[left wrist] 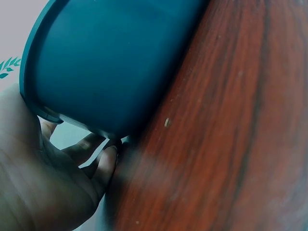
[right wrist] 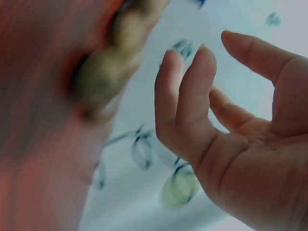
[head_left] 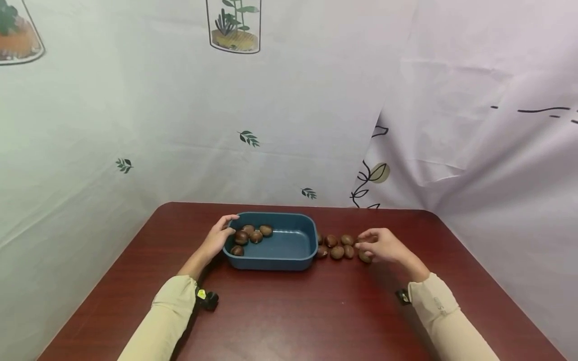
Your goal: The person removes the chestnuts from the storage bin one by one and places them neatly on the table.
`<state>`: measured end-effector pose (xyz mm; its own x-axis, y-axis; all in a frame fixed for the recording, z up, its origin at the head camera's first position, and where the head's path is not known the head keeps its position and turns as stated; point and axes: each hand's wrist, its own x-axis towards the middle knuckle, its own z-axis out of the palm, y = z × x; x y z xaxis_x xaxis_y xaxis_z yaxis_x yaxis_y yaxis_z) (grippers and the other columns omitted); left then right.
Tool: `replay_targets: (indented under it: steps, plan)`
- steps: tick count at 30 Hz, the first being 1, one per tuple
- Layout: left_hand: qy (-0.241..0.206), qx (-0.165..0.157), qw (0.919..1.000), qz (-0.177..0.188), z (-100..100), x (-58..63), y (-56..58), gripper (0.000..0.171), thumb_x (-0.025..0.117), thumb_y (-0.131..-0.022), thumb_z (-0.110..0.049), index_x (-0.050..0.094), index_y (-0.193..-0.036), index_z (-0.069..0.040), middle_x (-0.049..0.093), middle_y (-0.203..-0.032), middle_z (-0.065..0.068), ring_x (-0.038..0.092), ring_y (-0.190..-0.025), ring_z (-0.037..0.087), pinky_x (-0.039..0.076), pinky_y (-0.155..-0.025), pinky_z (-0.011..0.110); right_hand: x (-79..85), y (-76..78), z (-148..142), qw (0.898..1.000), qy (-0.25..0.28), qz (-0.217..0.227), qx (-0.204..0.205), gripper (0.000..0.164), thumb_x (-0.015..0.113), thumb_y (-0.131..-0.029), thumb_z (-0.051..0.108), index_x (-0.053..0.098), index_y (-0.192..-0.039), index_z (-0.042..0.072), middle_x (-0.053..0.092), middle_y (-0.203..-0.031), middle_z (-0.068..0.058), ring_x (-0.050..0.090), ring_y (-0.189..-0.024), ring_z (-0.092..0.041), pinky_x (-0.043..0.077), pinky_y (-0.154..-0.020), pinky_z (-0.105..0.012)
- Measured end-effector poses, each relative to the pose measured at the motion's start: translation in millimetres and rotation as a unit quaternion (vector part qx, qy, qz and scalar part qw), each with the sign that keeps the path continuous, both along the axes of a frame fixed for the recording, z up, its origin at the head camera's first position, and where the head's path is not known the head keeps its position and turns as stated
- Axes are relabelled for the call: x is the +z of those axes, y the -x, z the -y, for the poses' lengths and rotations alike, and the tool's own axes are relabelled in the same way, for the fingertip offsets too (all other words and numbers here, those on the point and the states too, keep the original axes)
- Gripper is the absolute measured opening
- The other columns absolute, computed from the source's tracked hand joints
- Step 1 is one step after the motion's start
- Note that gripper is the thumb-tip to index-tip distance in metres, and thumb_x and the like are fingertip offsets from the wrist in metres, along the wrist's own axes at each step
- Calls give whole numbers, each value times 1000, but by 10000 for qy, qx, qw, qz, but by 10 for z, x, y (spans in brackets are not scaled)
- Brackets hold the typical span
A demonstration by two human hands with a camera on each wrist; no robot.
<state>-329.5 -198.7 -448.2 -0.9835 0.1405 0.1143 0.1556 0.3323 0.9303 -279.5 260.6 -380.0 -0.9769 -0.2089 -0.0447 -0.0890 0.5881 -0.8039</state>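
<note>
A blue rectangular tray (head_left: pixel 271 263) stands on the table with several brown chestnuts (head_left: pixel 241 237) in its left part. At its left end my left hand (head_left: pixel 217 240) holds the rim; in the left wrist view, bent fingers (left wrist: pixel 107 163) lie along the tray's outer wall (left wrist: pixel 106 72). Right of the tray, more chestnuts (head_left: pixel 337 252) lie on the table in loose rows. Over the right end of these rows is my right hand (head_left: pixel 381 245), its thumb and fingers parted. Nothing sits between them in the right wrist view, where the chestnuts (right wrist: pixel 98 77) look blurred.
The dark red wooden table (head_left: pixel 280 311) ends at a back edge near a white printed cloth (head_left: pixel 293 125), which also hangs at both sides. A small black device (head_left: pixel 207 300) is on the left wrist, and another (head_left: pixel 403 297) on the right.
</note>
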Motion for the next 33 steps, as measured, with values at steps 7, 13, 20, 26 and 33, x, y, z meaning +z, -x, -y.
replay_targets:
  steps: [7, 13, 20, 26, 33]
  plan:
    - [-40, 2, 10000, 87, 8, -54, -8, 42, 40, -102, -11, 42, -144, -11, 29, -156, 19, 25, -144, 40, 26, -109, 60, 119, -2, 633, 9958, 336, -172, 838, 37, 71, -90, 13, 62, -119, -8, 70, -96, -19, 69, -70, -29, 57, -61, -45]
    - [-61, -7, 9999, 79, 7, -48, -14, 42, 40, -102, -11, 42, -144, -11, 31, -155, 19, 29, -141, 40, 30, -107, 59, 130, 25, 1174, 9845, 821, -15, 1552, 31, 69, -93, 14, 65, -118, -3, 69, -108, -17, 69, -92, -38, 58, -69, -39]
    - [-60, 4, 10000, 45, 17, -21, 13, 41, 41, -102, -11, 43, -144, -12, 30, -155, 18, 29, -141, 39, 29, -107, 59, 9, 101, 1732, 9831, 1036, 4, 1508, 24, 66, -93, 11, 66, -115, 1, 66, -112, -14, 67, -98, -41, 57, -75, -36]
    - [-86, -19, 10000, 33, 9, 29, -21, 42, 41, -102, -11, 42, -144, -10, 33, -153, 20, 34, -138, 40, 33, -104, 57, -149, 230, 2178, 9871, 840, 131, 1357, 29, 68, -90, 10, 66, -116, -2, 66, -112, -17, 68, -94, -35, 57, -72, -36]
    - [-104, -38, 9999, 30, 13, -2, 56, 41, 40, -103, -10, 42, -144, -10, 31, -155, 19, 32, -139, 40, 31, -106, 58, -303, 384, 2542, 9928, -86, -84, 1190, 38, 72, -89, 16, 64, -124, 4, 63, -119, -13, 60, -105, -27, 51, -85, -42]
